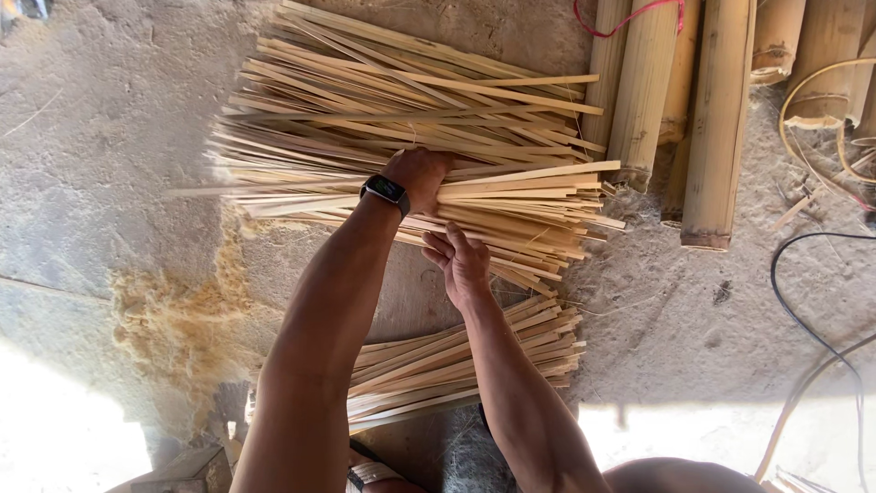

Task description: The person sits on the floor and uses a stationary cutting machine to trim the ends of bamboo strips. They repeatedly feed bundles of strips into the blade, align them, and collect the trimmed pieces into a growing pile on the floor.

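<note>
A large heap of thin split bamboo strips lies fanned out on the concrete floor ahead of me. My left hand, with a dark watch on its wrist, reaches into the heap and its fingers are closed around a bunch of strips. My right hand presses palm-down on the near edge of the same bunch, fingers wrapped under the strips. A smaller, neater stack of bamboo strips lies closer to me, under my forearms.
Thick round bamboo poles lie at the upper right, one tied with a red cord. A black cable curls on the floor at right. Pale sawdust covers the floor at left. A coiled strip rests on the poles.
</note>
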